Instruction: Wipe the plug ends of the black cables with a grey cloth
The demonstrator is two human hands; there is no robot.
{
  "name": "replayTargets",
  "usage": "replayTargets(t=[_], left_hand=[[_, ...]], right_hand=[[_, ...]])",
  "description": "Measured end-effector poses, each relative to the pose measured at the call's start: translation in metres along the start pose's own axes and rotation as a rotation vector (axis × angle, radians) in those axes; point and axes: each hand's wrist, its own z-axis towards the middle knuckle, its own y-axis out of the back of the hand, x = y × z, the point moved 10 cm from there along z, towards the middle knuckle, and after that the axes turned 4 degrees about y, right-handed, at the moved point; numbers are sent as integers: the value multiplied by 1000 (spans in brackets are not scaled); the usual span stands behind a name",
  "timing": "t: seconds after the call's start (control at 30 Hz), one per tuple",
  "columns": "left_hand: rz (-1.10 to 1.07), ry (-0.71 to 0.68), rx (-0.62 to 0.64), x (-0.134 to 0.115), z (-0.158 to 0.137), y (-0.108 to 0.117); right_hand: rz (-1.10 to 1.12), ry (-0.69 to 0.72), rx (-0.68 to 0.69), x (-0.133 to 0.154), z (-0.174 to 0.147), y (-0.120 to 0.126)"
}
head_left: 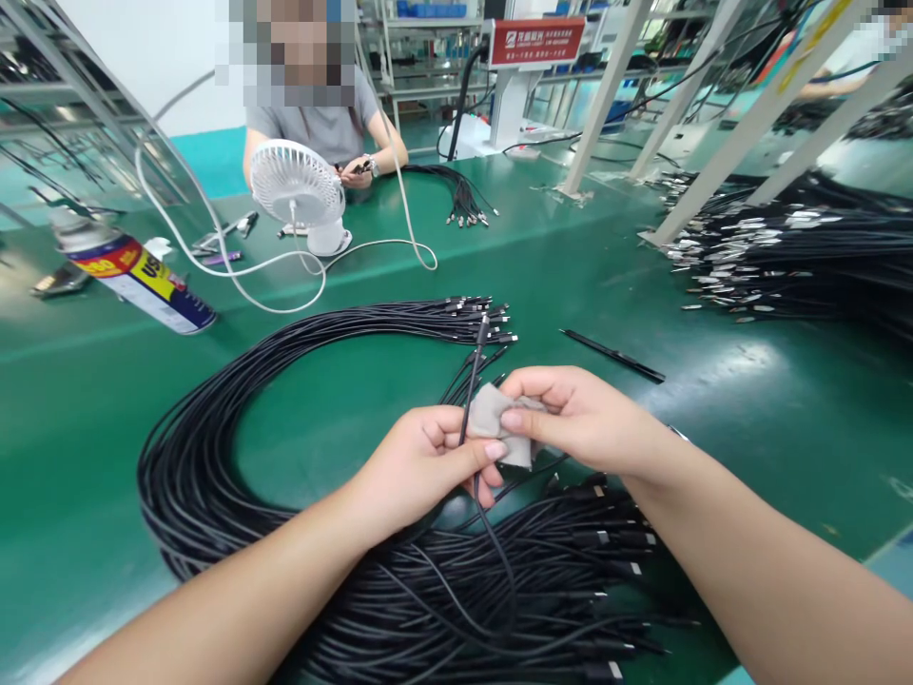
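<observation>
Black cable (474, 376) is held above the tabletop (571, 276), clamped by the left hand (428, 457); grey cloth (489, 409) is pinched in the right hand (571, 414). Cable judged light, springy, best taken below its connector (483, 329).

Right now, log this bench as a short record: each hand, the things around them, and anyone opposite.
Left hand: holds one black cable, plug end up
Right hand: pinches a grey cloth next to that cable
Green table: U-shaped cable bundle, slim black tool
Far left: spray can, tilted in view
Opposite: person in grey shirt, behind a white fan
</observation>
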Motion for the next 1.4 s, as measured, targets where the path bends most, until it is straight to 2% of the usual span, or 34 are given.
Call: replayTargets(t=[0.1,0.23,0.43,0.57,0.77,0.97,1.17,1.4], left_hand=[[-24,4,3,-2,1,0],[-24,23,27,0,1,-3],[-29,31,47,2,2,-4],[-48,53,47,4,2,-3],[-52,49,73,4,1,-5],[-87,62,91,2,0,-6],[-88,73,137,3,-2,-10],[-104,68,117,1,0,-7]], right_hand=[[1,56,-34,3,1,5],[-1,18,-73,-5,2,8],[-17,50,5,5,0,0],[-78,112,-30,9,2,6],[-16,42,43,4,2,-3],[-43,89,-140,12,0,22],[16,41,40,4,-1,0],[-29,103,-24,11,-2,6]])
